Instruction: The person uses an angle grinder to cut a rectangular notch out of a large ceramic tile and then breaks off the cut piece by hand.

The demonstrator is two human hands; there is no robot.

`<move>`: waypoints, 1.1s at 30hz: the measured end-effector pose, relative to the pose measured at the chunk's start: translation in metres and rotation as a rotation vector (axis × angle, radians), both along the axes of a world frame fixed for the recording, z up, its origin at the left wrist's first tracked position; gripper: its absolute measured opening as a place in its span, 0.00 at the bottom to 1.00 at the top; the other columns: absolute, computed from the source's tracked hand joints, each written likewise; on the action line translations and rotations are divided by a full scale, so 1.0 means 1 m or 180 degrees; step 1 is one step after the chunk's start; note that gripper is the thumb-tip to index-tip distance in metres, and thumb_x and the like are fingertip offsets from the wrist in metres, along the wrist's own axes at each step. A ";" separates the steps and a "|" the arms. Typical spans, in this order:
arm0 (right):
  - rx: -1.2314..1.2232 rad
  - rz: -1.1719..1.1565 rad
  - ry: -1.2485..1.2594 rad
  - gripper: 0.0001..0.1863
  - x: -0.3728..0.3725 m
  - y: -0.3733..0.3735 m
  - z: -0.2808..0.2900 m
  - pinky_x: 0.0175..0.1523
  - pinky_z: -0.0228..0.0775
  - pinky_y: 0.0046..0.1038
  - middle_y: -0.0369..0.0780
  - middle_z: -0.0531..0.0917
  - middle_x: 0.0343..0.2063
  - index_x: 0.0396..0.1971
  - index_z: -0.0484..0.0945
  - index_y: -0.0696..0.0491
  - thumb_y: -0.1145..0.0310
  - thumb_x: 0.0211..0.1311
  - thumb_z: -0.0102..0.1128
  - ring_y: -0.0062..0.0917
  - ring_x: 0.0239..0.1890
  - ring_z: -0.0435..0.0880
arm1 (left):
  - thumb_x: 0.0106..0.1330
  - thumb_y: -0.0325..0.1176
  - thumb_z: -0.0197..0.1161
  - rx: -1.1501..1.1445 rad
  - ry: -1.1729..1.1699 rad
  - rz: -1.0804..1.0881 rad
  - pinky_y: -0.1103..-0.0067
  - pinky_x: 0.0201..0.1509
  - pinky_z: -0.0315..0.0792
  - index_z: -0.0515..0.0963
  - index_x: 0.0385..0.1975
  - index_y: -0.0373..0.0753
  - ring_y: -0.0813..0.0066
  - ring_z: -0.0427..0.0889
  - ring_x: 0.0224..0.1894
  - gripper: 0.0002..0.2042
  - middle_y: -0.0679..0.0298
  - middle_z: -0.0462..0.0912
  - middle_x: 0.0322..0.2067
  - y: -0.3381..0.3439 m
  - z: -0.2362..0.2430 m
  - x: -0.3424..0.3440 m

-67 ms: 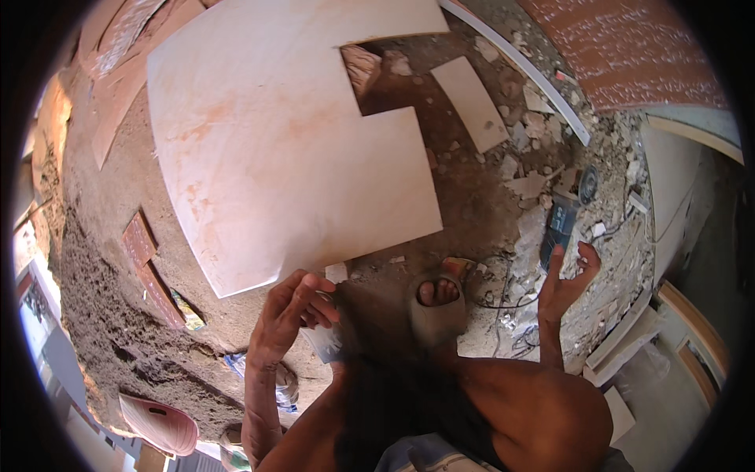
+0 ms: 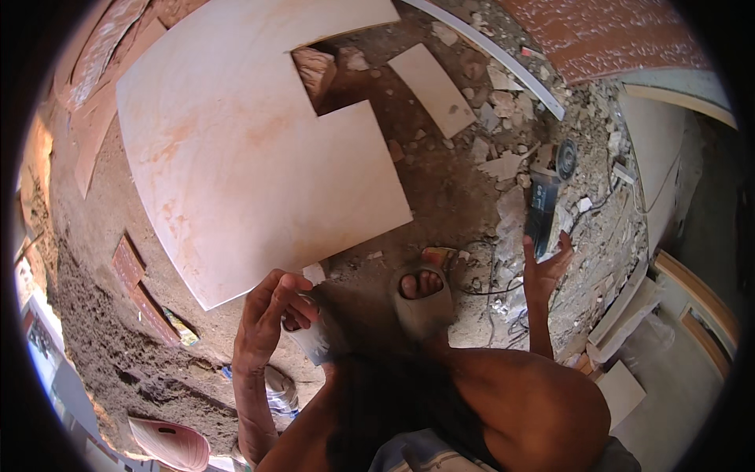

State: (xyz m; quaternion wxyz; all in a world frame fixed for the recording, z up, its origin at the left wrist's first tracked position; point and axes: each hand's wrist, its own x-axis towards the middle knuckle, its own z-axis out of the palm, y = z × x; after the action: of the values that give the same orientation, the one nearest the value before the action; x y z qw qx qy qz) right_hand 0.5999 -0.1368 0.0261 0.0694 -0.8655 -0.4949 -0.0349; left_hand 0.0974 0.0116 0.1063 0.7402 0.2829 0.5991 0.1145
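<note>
A large, pale square-edged slab (image 2: 259, 173), like a big tile, lies on the dirt floor with a rectangular notch cut in its right side. My left hand (image 2: 267, 315) hovers at its near edge, fingers loosely bent and apart, with nothing visible in them. On the rubble to the right rests a dark angle grinder (image 2: 541, 208), its disc (image 2: 566, 160) at the far end. My right hand (image 2: 548, 267) is at the grinder's near end, fingers spread on either side of its body. I cannot tell whether they touch it.
A narrow cut-off piece (image 2: 432, 88) lies right of the notch, among broken shards. A long pale strip (image 2: 503, 55) curves behind it. Brown tile pieces (image 2: 130, 263) lie at left. A cable (image 2: 491, 293) runs near my sandalled foot (image 2: 422, 285). Boards (image 2: 692, 307) lean at right.
The view has shifted, so the slab and grinder appear farther left. My right hand's fingers now straddle the grinder's near end, rather than overlapping its right side. My left hand keeps its pose.
</note>
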 end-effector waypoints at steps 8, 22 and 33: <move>-0.0016 -0.0314 0.0551 0.46 0.027 0.013 -0.044 0.56 0.74 0.54 0.57 0.80 0.53 0.70 0.64 0.57 0.50 0.62 0.79 0.58 0.53 0.82 | 0.84 0.50 0.58 0.0230 0.0019 -0.0554 0.82 0.37 0.72 0.81 0.50 0.37 0.81 0.82 0.31 0.19 0.63 0.88 0.29 -0.003 0.000 0.076; 0.0605 0.0050 0.5734 0.43 -0.026 0.048 0.079 0.41 0.83 0.33 0.45 0.85 0.38 0.69 0.66 0.57 0.56 0.60 0.81 0.28 0.38 0.88 | 0.85 0.51 0.55 0.1006 -0.0916 -0.0559 0.72 0.61 0.77 0.78 0.59 0.34 0.71 0.86 0.53 0.24 0.55 0.87 0.51 0.000 0.009 0.152; -0.0447 0.1554 0.8918 0.47 -0.167 0.122 0.128 0.37 0.85 0.38 0.52 0.80 0.36 0.69 0.57 0.66 0.61 0.57 0.75 0.39 0.33 0.87 | 0.84 0.62 0.46 0.0845 -0.2489 0.0472 0.90 0.25 0.78 0.73 0.65 0.36 0.86 0.84 0.28 0.32 0.62 0.85 0.45 0.024 0.075 0.163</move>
State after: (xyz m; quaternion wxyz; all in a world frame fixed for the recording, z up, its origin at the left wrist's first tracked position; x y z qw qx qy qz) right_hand 0.4333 -0.0146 0.1542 0.4555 -0.0803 -0.1534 0.8732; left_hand 0.2600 0.0356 0.1816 0.8588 0.2672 0.2718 0.3424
